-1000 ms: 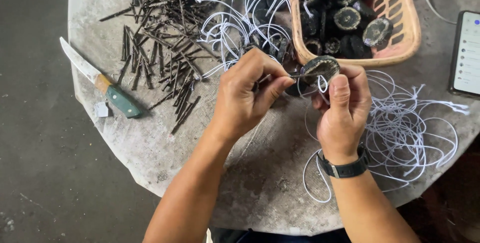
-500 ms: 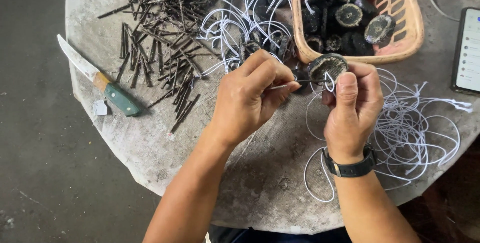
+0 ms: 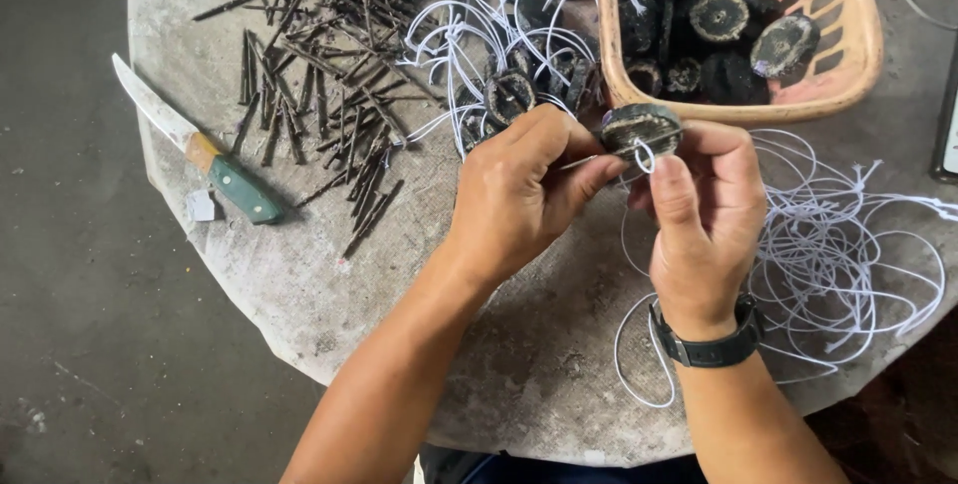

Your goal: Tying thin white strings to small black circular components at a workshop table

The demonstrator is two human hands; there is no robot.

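Observation:
My right hand pinches a small dark round disc with a pale rim, a white string loop hanging over its edge. My left hand is closed beside it, fingertips pulling the thin white string taut toward the disc. A black watch sits on my right wrist. Behind my left hand lies a heap of dark discs tied with white string. The hands work above a round grey stone table.
A pink plastic basket at the back holds several dark discs. Loose white strings lie at the right. A pile of dark thin sticks covers the back left, with a green-handled knife beside it. A phone edge shows far right.
Both hands stay together on the disc; the left hand has drawn the string slightly and the disc has turned a little. The view has shifted a bit.

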